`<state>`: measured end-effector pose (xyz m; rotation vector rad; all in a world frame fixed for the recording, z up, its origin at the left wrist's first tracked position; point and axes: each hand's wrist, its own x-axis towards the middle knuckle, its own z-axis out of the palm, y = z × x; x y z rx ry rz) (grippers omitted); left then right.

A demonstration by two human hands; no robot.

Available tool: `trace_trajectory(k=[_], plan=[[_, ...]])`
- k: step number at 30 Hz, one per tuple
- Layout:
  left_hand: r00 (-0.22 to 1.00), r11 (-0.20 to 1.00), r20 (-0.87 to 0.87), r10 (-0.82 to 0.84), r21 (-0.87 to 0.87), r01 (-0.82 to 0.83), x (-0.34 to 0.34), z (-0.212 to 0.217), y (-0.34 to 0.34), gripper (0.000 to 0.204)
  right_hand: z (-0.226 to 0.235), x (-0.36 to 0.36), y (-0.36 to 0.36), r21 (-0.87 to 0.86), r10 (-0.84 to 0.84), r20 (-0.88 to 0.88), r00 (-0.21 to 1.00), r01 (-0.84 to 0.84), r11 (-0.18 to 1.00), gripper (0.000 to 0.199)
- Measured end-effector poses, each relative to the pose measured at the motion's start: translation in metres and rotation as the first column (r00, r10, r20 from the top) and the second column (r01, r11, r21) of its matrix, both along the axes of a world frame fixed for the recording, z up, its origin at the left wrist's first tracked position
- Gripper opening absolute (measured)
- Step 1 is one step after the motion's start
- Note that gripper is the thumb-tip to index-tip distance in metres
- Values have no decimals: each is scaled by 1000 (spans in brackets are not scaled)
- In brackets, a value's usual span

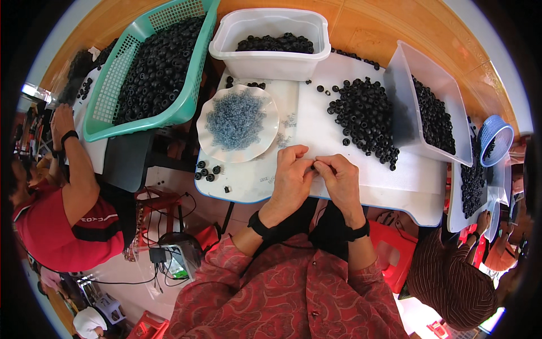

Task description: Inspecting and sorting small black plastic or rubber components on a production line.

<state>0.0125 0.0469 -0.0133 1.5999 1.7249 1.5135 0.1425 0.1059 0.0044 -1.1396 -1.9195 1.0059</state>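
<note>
My left hand (292,174) and my right hand (340,179) meet at the near edge of the white table, fingertips pinched together. Between them is a small black part (313,167), mostly covered by the fingers. To the left of my hands stands a white scalloped plate (210,148) heaped with small translucent blue-grey pieces (236,120). A loose pile of round black ring-like parts (364,116) lies on the tabletop to the right. Several more black parts (209,172) sit near the table's left corner.
Behind the plate stands a white bin (265,65) partly filled with black parts. A tilted translucent bin (402,107) is at the right, a green basket (186,113) at the left. Co-workers (79,220) sit on both sides. A red stool (392,257) is beside me.
</note>
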Motion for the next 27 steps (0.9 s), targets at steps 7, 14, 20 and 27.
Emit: trace_trajectory(k=[7,14,20,27], plan=[[996,996,-8,86,26,-86,8,-5,3,13,2,1,-1,-24,17,-40,999,-18,1000,10],[991,993,-98,85,91,-77,7,-1,-1,16,-3,7,-4,-93,-1,-177,984,-16,996,13],[1000,996,-28,-9,88,11,7,16,-12,17,15,17,-15,-398,-80,-411,908,-100,912,15],[997,998,42,-59,13,58,2,42,-24,17,20,25,-25,-447,-111,-510,853,-152,882,18]])
